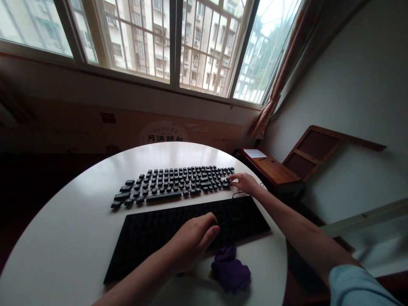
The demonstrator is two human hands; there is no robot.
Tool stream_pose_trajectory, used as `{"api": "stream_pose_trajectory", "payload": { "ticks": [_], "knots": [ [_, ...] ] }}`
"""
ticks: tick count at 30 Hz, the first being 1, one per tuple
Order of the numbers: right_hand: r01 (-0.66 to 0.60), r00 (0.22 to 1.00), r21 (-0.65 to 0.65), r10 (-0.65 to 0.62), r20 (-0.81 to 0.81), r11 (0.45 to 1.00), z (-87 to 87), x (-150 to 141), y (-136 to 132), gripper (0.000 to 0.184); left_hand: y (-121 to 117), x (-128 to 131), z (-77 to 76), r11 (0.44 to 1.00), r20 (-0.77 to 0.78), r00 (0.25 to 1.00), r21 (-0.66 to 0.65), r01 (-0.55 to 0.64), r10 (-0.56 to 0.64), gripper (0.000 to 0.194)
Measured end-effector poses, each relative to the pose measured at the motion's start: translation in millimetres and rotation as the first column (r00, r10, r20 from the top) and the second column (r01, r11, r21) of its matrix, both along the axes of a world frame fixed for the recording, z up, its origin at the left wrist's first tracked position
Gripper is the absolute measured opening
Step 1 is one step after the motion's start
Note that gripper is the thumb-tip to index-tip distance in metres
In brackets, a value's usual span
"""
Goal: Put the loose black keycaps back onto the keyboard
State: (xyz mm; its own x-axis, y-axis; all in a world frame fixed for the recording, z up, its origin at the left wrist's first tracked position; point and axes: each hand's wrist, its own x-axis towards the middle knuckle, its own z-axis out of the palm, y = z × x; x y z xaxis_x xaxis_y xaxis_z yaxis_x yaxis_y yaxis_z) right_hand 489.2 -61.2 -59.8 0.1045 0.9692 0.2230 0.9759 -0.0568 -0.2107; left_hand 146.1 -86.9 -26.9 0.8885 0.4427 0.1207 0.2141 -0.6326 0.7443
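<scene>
A black keyboard base [143,231] with its keycaps off lies across the white round table [63,221]. Over its middle is my left hand [194,236], fingers curled in and thumb near the index finger; what it holds, if anything, is hidden. Beyond the base, loose black keycaps [188,176] stand in rows laid out like a keyboard, with a long space bar [163,196] in the front row. My right hand [245,183] reaches to the right end of these rows, thumb and index finger a little apart, fingertips beside the keycaps there.
A crumpled purple cloth [231,270] lies in front of the base, near the table's right edge. A black cable [237,194] comes from the base's back edge. Right of the table stands a wooden desk chair [274,168] with a paper [255,154] on it. Barred windows rise behind.
</scene>
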Motion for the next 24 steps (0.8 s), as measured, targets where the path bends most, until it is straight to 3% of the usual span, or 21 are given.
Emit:
{"api": "stream_pose_trajectory", "payload": {
  "ticks": [5, 9, 12, 14, 16, 18, 24],
  "knots": [
    [-0.004, 1.0, 0.037, 0.004, 0.0, 0.999, 6.8, 3, -1, 0.025, -1, -1, 1.8, 1.0, -0.003, 1.0, -0.017, -0.002, 0.002, 0.026],
    [-0.048, 0.999, 0.219, 0.051, -0.006, 0.975, 31.0, -14, -21, 0.022, 0, -1, 2.2, 1.0, -0.009, 1.0, -0.025, -0.004, 0.003, 0.026],
    [-0.212, 0.965, 0.32, 0.25, -0.084, 0.923, 51.7, -56, -53, 0.016, 1, -1, 1.8, 0.999, -0.006, 1.0, -0.043, -0.001, 0.0, 0.027],
    [-0.386, 0.885, 0.292, 0.44, -0.148, 0.875, 60.3, -91, -76, 0.018, 1, 0, 0.4, 0.998, 0.033, 0.999, -0.065, 0.016, -0.014, 0.027],
    [-0.52, 0.807, 0.265, 0.569, -0.159, 0.812, 62.9, -120, -95, 0.019, 1, 1, -1.9, 0.993, 0.109, 0.993, -0.096, 0.062, -0.052, 0.026],
    [-0.577, 0.768, 0.273, 0.625, -0.142, 0.77, 60.7, -138, -105, 0.021, 2, 3, -4.6, 0.989, 0.168, 0.983, -0.116, 0.09, -0.069, 0.027],
    [-0.568, 0.739, 0.357, 0.651, -0.175, 0.741, 51.8, -152, -112, 0.019, 2, 5, -7.8, 0.986, 0.185, 0.982, -0.149, 0.076, -0.048, 0.031]
  ]
}}
